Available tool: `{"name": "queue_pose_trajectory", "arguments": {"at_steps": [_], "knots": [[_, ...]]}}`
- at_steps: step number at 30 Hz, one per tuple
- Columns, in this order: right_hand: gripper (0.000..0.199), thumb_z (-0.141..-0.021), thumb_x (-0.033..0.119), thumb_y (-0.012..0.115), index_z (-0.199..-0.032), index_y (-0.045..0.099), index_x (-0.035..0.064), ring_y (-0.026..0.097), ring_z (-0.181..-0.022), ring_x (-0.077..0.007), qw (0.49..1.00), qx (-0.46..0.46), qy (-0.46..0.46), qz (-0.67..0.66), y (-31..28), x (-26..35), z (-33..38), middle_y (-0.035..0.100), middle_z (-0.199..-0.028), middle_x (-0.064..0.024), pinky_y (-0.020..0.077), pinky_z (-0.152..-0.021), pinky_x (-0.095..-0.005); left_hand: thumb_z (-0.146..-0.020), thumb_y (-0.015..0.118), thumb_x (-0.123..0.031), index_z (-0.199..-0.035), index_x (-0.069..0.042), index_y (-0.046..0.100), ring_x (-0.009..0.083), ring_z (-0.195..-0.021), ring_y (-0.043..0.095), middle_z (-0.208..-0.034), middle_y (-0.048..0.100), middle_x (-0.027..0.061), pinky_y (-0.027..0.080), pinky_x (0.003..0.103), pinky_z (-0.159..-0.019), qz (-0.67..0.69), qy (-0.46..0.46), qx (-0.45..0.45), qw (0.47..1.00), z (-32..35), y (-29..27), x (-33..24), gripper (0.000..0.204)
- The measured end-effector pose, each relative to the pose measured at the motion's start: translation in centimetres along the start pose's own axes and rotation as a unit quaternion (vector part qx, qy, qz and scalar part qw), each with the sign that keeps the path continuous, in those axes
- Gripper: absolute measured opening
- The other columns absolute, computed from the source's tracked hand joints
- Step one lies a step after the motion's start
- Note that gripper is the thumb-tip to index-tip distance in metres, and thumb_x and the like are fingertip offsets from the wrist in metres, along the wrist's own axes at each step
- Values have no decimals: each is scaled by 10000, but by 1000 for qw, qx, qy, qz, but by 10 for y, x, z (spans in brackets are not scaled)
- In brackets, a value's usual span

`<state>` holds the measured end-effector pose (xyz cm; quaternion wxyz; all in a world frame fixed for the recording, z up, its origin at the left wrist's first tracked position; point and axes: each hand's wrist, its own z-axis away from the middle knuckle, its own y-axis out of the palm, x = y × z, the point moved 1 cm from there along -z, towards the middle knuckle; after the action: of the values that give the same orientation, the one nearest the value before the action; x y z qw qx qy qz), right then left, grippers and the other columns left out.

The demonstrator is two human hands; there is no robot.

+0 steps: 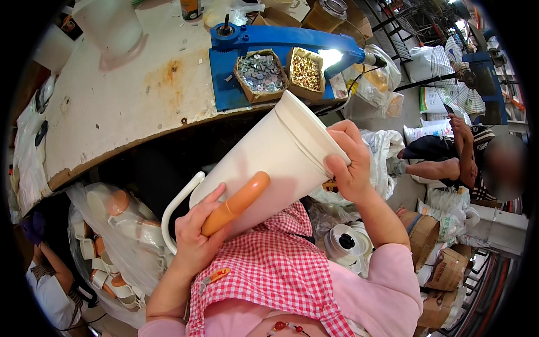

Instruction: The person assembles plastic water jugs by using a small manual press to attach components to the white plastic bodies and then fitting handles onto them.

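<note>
A white plastic bucket (264, 151) is tilted in front of me, its rim toward the upper right. My right hand (349, 160) is closed on that rim, with the thumb on the near side. In my left hand (199, 227) is an orange handle grip (236, 205), its rounded end lying against the bucket's side. A curved white rod (171, 210) arcs past my left hand near the bucket's lower end. Whether this rod joins the orange grip or the bucket is hidden by the hand.
On the worktable (135, 90) stands a blue press (292, 39) with a lamp, beside a box of metal washers (261, 73) and a box of brass-coloured rivets (305, 70). A plastic bag of white and orange parts (112, 241) is at lower left. Another person (457, 151) sits at right.
</note>
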<state>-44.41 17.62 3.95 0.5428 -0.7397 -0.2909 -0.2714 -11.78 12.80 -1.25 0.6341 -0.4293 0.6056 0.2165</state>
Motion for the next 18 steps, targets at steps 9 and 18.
{"name": "queue_pose_trajectory", "arguments": {"at_steps": [9,18], "knots": [[861,-965,672,392,-1517,352,12,305,-1462,-275,992,94,71,-41,-32,3,-18,395,-1518,-193,219,-1191,-417,-778,725,67,-1172,5,627,264,-1051,697,-1316,637,221,527,300,-880,-52,-12,-15,998,9,4,-11,410],[918,-981,728,203,-1600,159,51,104,-1546,-252,960,43,51,-270,-33,-52,-47,161,-1662,-169,39,-1235,-461,-734,738,70,-1160,-1,628,315,-1069,707,-1312,641,211,565,317,-857,-78,14,14,997,-2,9,-13,447]]}}
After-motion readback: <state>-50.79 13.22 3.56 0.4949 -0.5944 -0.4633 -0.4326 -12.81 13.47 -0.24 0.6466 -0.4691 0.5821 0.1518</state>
